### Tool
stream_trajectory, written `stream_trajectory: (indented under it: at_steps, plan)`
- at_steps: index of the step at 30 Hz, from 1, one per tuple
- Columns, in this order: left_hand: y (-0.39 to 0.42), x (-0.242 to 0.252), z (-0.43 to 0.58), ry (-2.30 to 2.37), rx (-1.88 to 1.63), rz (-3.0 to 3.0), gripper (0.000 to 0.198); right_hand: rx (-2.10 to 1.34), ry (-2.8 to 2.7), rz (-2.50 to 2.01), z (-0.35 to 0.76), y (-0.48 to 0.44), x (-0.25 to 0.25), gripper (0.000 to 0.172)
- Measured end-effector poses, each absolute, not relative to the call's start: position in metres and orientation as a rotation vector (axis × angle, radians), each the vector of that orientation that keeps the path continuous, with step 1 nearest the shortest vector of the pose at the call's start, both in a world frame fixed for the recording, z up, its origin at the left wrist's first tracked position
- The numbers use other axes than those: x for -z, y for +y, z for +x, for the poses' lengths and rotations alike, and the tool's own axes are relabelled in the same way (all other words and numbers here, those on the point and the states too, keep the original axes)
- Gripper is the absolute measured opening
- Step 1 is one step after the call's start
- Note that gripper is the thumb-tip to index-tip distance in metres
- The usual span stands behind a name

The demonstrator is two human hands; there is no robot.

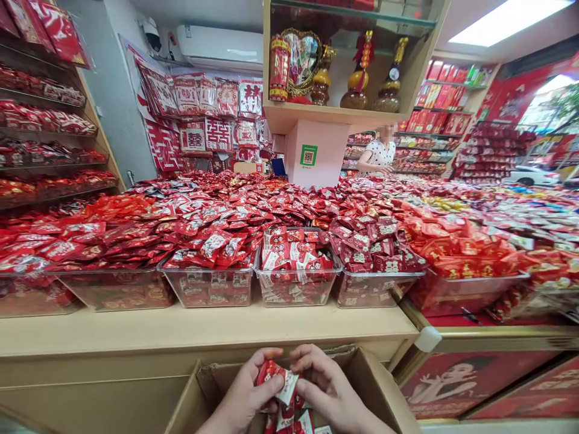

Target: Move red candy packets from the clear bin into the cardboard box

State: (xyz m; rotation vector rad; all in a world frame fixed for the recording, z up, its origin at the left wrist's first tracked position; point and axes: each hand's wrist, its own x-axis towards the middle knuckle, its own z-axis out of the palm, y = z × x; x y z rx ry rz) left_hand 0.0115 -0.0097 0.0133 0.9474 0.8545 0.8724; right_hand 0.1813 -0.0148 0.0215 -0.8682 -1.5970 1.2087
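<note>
Head view: a red-and-white packet [288, 390] is over an open cardboard box [384, 386], grasped by the left hand [253, 389]. The right hand [328, 389] curls its fingers beside it; whether they pinch it cannot be told. Beyond, plastic tubs [298, 289] line a counter [181, 328].

Lighting was bright, shadows soft. 1 ceiling panel [511, 21] glowed white at upper right, near washed-out sky [556, 83]; tubs [298, 272] glinted, left shelves [54, 167] stretched outward, and pixelation hid 1 head [386, 133].
</note>
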Motion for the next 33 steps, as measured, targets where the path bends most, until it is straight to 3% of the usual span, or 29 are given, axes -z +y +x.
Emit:
stream_trajectory:
  at_steps: [7,15,22,33]
  plan:
    - [-0.012,-0.011,0.015,0.939,-0.986,1.149,0.059,-1.623,-1.340,-1.008,0.169,-0.006,0.002,0.034]
    - [-0.007,-0.011,0.018,0.952,-1.055,1.041,0.041,-1.509,-1.339,-1.017,0.172,-0.003,-0.004,0.035]
    - [-0.008,-0.016,0.020,0.901,-1.041,0.781,0.037,-1.610,-1.212,-1.063,0.175,-0.002,-0.012,0.038]
    - [-0.012,-0.012,0.025,0.921,-1.062,0.941,0.036,-1.444,-1.320,-1.138,0.175,-0.002,-0.005,0.033]
